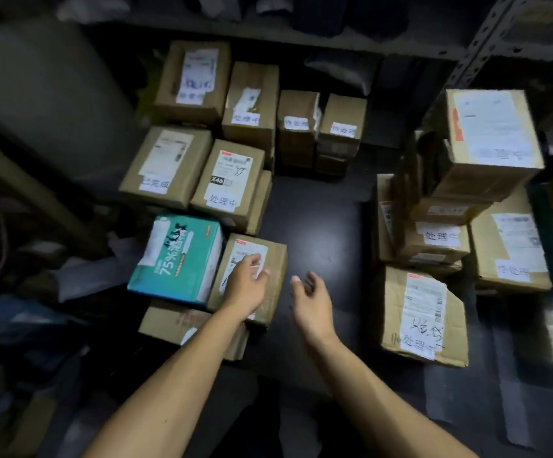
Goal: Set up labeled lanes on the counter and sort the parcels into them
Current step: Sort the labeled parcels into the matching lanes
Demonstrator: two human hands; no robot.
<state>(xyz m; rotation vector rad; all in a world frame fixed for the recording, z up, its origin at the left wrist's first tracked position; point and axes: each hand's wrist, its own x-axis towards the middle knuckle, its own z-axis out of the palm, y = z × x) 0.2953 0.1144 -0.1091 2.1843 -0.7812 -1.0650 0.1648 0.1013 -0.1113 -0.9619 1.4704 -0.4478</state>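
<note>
Left hand (245, 282) flat on small brown cardboard parcel (252, 276), holding nothing; right hand (311, 302) open, empty. Square parcel against teal box (176, 256).

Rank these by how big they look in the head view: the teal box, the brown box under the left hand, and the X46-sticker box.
1. teal box
2 and 3. X46-sticker box and brown box under the left hand: too alike; the hand covers part of one.
</note>
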